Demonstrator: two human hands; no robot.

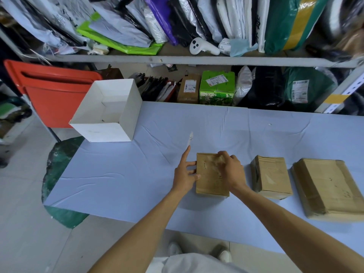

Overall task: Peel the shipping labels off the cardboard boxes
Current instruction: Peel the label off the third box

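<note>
Three brown cardboard boxes lie in a row on the pale blue table cloth (pixel 122 174). My right hand (pixel 231 170) lies on top of the left, small box (pixel 210 184), fingers curled over a patch of pale label residue at its far end. My left hand (pixel 185 174) is at the box's left edge, thumb and lower fingers touching it, index finger stretched out and pointing away. A small white label scrap (pixel 190 138) shows just beyond that fingertip; whether it touches the finger is unclear. The middle box (pixel 272 178) and the large right box (pixel 331 190) show bare tops with torn patches.
An open white box (pixel 110 123) stands at the table's far left corner, a red plastic bin (pixel 53 91) behind it. Shelves beyond the table hold mailer bags, parcels and a white controller (pixel 202 47). Green sheeting (pixel 59 164) hangs under the cloth at the left edge.
</note>
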